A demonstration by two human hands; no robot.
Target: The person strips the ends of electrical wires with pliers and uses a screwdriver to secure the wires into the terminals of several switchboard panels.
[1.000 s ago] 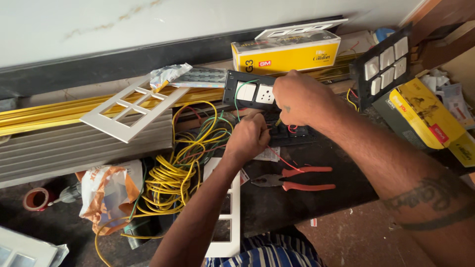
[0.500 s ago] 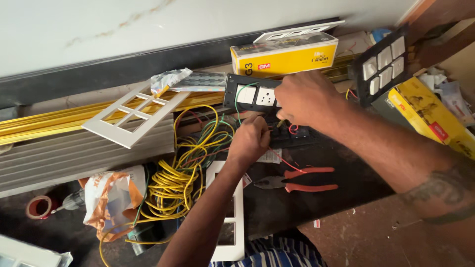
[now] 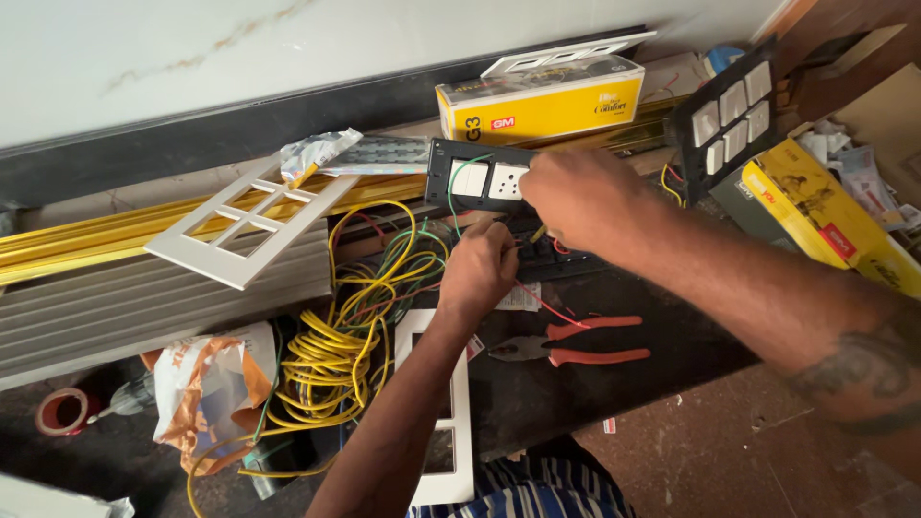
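One black switch plate (image 3: 484,177) with two white modules, leaning by yellow box (image 3: 542,104). Right hand (image 3: 585,201) closed on thin yellow-tipped tool, mostly hidden. Left hand (image 3: 477,269) below plate, fingers curled; grip unclear. One red pliers (image 3: 571,343) below; yellow wire tangle (image 3: 350,336) left.

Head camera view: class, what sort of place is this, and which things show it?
Probably an electrician's work spot on a floor beside a wall: a black switch plate with white switches, a tangle of yellow wire, and red-handled pliers lie about.
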